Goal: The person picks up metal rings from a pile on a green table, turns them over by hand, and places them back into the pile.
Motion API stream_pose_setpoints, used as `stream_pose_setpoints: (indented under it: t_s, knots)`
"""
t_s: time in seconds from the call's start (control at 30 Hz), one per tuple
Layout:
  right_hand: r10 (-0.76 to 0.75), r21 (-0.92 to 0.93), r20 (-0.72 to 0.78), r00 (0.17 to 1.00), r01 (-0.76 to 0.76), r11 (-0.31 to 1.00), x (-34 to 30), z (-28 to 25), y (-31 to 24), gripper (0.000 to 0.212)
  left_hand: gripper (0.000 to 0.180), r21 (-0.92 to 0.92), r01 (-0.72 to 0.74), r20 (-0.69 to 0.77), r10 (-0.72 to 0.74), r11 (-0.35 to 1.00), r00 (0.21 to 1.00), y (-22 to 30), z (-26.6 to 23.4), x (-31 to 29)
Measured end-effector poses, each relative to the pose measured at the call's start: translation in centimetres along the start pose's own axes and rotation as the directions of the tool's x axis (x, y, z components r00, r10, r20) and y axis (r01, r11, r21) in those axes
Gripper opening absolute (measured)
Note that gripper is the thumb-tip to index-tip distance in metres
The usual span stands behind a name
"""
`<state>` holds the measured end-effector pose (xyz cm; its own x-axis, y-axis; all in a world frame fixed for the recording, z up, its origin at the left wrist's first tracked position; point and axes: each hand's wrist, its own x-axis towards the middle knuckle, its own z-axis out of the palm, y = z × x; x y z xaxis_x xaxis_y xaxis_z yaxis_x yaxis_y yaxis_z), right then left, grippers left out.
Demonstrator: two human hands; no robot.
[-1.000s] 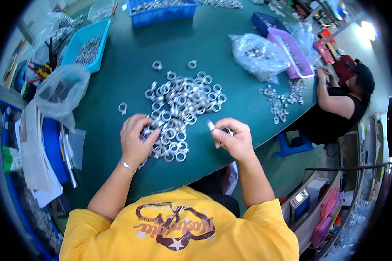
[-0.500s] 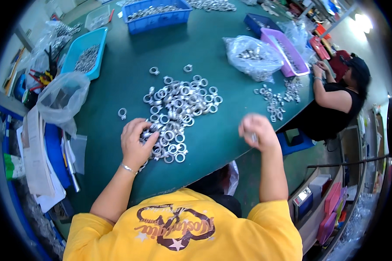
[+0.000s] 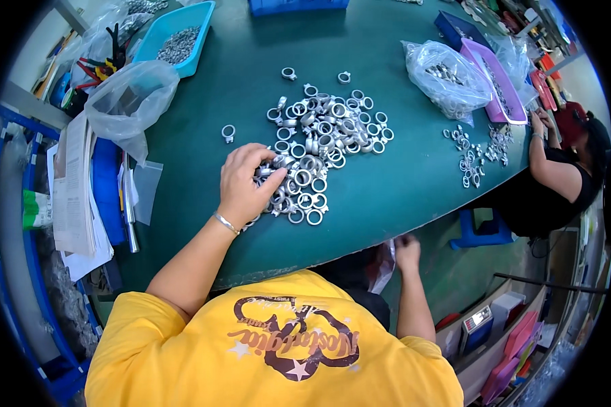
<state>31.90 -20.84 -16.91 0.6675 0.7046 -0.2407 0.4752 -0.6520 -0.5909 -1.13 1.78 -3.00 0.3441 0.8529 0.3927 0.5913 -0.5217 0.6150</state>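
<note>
A heap of silvery metal rings (image 3: 332, 125), each with a small lug, lies on the green table. My left hand (image 3: 246, 182) rests at the heap's near left side. Its thumb is spread from the bent fingers, and loose rings show between them; its fingertips are partly hidden among the rings. Below the table's front edge, my right hand (image 3: 407, 252) is beside a pale plastic bag (image 3: 383, 266) by my lap. The right fingers look curled, and what they hold is hidden. One single ring (image 3: 228, 133) lies apart, left of the heap.
A turquoise tray (image 3: 195, 60) of small metal parts and an open plastic bag (image 3: 130, 102) stand at left, near papers (image 3: 73, 197). At right are a filled clear bag (image 3: 448, 81), a purple tray (image 3: 499, 81) and smaller parts (image 3: 472, 159). A co-worker (image 3: 557, 163) sits beyond.
My right hand has moved from above the table's front edge down beside the plastic bag below it. My left hand stays at the heap. The whole view has shifted.
</note>
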Motion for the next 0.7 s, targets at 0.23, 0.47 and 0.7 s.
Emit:
stream_pose_setpoints:
  t_s: [0.23,0.47,0.7]
  knots:
    - [-0.513,0.158,-0.501,0.697,0.656,0.738,-4.3,-6.6,-16.6,0.004,0.026,0.005,0.001,-0.013,0.000,1.000,1.000,0.4,0.4,0.1]
    - [-0.829,0.230,-0.231,0.509,0.856,0.462,-1.3,-0.6,-28.5,0.015,0.026,-0.013,-0.003,-0.010,0.003,1.000,1.000,0.3,0.2,0.3]
    - [-0.795,0.142,-0.098,0.599,0.799,0.585,-0.3,0.1,-26.4,0.018,0.027,-0.008,0.003,-0.007,-0.003,1.000,1.000,0.4,0.1,0.0]
